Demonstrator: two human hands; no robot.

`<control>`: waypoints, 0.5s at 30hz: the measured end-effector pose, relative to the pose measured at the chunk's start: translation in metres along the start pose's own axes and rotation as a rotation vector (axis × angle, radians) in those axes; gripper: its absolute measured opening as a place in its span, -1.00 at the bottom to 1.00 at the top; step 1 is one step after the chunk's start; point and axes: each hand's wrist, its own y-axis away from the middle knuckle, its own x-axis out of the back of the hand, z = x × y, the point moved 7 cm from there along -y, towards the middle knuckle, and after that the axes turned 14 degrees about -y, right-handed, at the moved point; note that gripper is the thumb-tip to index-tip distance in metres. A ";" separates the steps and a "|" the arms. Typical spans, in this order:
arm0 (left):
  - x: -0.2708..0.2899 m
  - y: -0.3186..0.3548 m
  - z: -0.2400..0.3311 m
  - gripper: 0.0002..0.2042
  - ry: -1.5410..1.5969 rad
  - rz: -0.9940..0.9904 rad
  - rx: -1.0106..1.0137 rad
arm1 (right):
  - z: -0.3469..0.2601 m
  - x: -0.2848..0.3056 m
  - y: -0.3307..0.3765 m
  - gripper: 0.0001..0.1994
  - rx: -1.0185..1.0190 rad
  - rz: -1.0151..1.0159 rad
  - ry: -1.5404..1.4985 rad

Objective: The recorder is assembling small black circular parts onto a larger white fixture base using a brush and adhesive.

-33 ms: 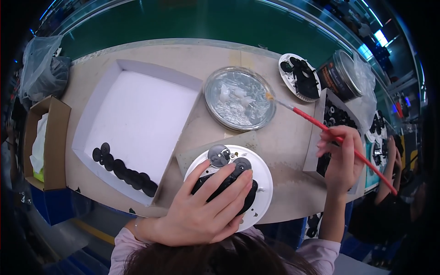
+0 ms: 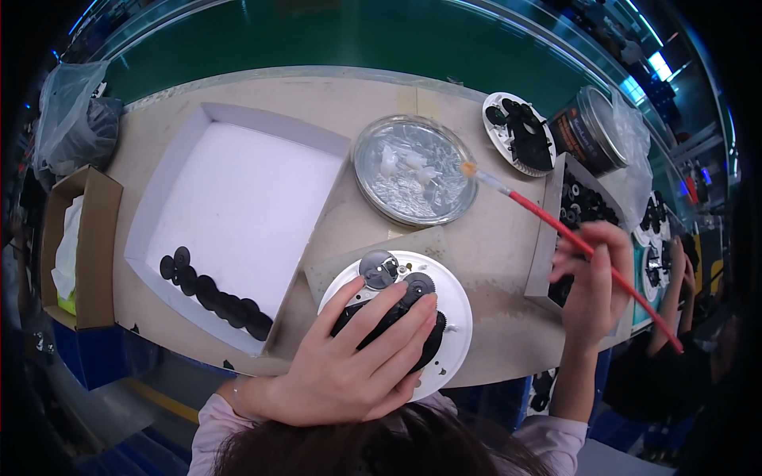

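Observation:
My left hand (image 2: 361,357) lies over a black gear assembly on a white round plate (image 2: 459,317), its fingers curved across the dark parts. Ahead of the fingertips show a shiny dark disc (image 2: 379,270) and a black toothed gear (image 2: 421,287); my palm hides much of the rest. In my right hand (image 2: 595,278), raised at the right, is a thin red-handled brush (image 2: 548,214). The brush's yellowish tip hangs over the right rim of a round clear dish (image 2: 413,186) with whitish, glossy grease-like lumps in it.
A shallow white box (image 2: 238,182) at the left holds a row of black gears (image 2: 214,297). Beyond it stands a brown carton (image 2: 99,238). On the right are a box of small black parts (image 2: 548,254), a tin (image 2: 591,131) and another white plate with black parts (image 2: 520,135). Another person's hands (image 2: 679,270) show farther right.
My right hand has shifted slightly right and down with the brush, whose tip has moved a little too. My left hand and the plate have not moved.

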 end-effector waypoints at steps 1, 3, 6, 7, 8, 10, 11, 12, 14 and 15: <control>-0.001 -0.005 0.004 -0.57 -0.015 -0.008 0.003 | -0.002 0.007 0.008 -0.77 0.038 0.033 0.018; -0.002 -0.009 0.008 -0.57 -0.029 -0.016 0.008 | -0.017 0.010 0.029 -0.85 0.207 -0.108 0.039; 0.000 -0.005 0.005 -0.58 -0.028 0.020 0.009 | -0.043 -0.013 0.065 -0.86 0.295 -0.236 0.389; 0.001 -0.005 0.004 -0.58 -0.020 0.028 0.009 | -0.046 -0.019 0.074 -0.85 0.294 -0.280 0.481; 0.001 -0.004 0.004 -0.58 -0.012 0.036 0.008 | -0.047 -0.024 0.079 -0.90 0.338 -0.373 0.433; 0.000 -0.002 0.004 -0.62 0.010 0.068 0.018 | -0.045 -0.028 0.089 -0.94 0.377 -0.466 0.382; 0.001 -0.001 0.003 -0.65 0.029 0.101 0.027 | -0.041 -0.031 0.094 -0.92 0.325 -0.506 0.325; 0.000 -0.001 0.004 -0.65 0.030 0.098 0.028 | -0.037 -0.035 0.097 -0.89 0.273 -0.545 0.270; 0.001 -0.001 0.005 -0.65 0.029 0.122 0.028 | -0.033 -0.036 0.101 -0.87 0.315 -0.542 0.286; 0.000 -0.001 0.004 -0.65 0.028 0.119 0.032 | -0.033 -0.037 0.103 -0.84 0.363 -0.543 0.302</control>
